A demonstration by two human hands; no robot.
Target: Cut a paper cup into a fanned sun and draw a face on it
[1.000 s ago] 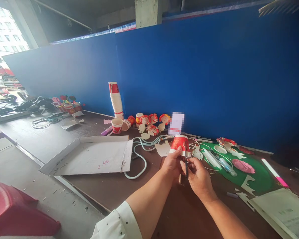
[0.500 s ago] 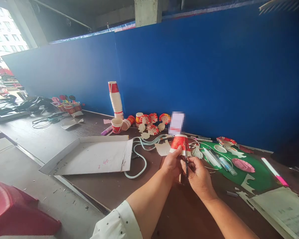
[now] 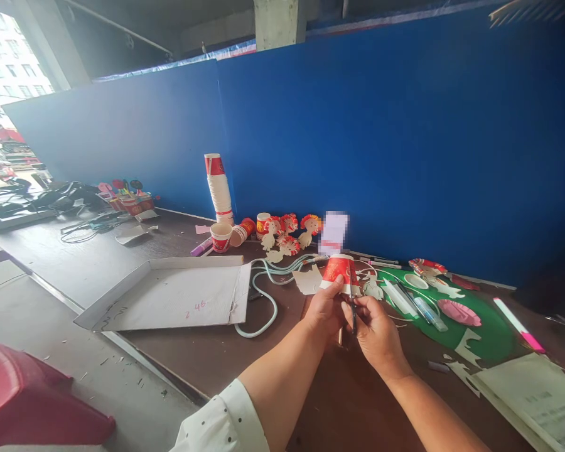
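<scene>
Gripping, right of the white tray (image 3: 179, 286), the left hand (image 3: 326, 309) and the right hand (image 3: 375, 333) held, respectively, the red paper cup (image 3: 334, 270), narrow end up, and a dark scissor-like tool (image 3: 353, 319) at its wall. For neat cutting, it seemed wise to support this thin wall and advance slowly.

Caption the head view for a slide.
Left hand grips a red paper cup, right hand a slim dark tool at its rim.

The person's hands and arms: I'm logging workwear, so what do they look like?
The left hand and right hand are gloveless. A dark-dotted white sleeve shows on the left arm; the right forearm shows no sleeve in view.
</scene>
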